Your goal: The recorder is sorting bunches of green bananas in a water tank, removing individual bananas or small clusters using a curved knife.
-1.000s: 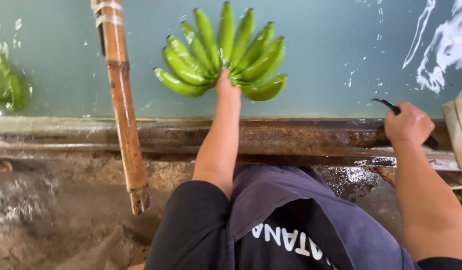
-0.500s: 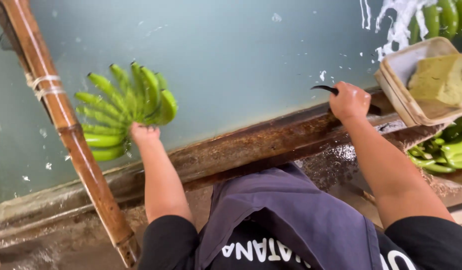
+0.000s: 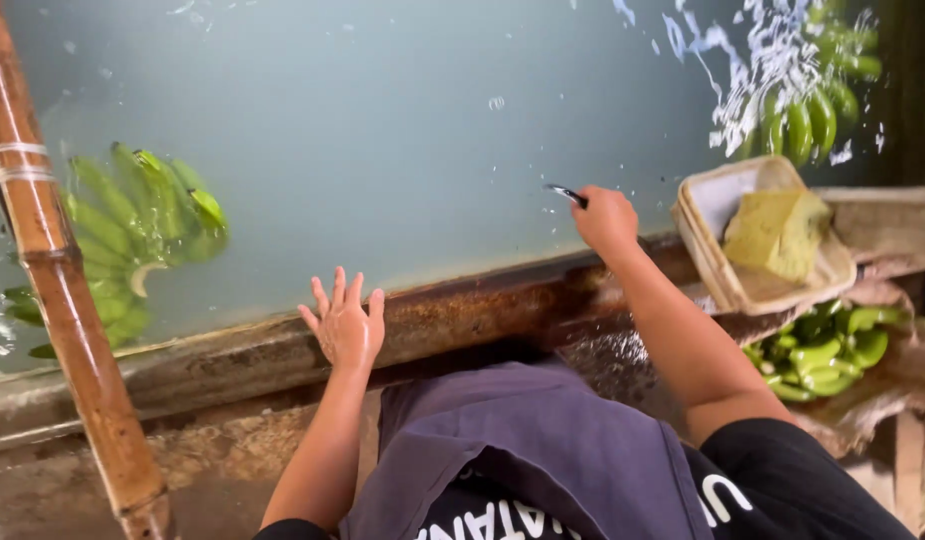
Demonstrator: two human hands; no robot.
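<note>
I look down over a tank of pale green water [image 3: 402,140]. My left hand [image 3: 344,322] hovers open with spread fingers over the tank's rusty rim [image 3: 462,305], holding nothing. A bunch of green bananas [image 3: 142,230] floats half sunk in the water to the left of that hand, apart from it. My right hand [image 3: 604,218] is closed on a small dark-bladed knife [image 3: 565,193], raised over the rim at the right.
A bamboo pole [image 3: 57,300] slants down the left side. A shallow tray [image 3: 717,260] with a yellow sponge [image 3: 777,230] rests on the rim at right. More green bananas lie below it [image 3: 822,350] and float at the far right [image 3: 807,110].
My left hand has let go of the banana bunch, which now floats in the water at the left. The view has swung right; my right hand still holds the knife.
</note>
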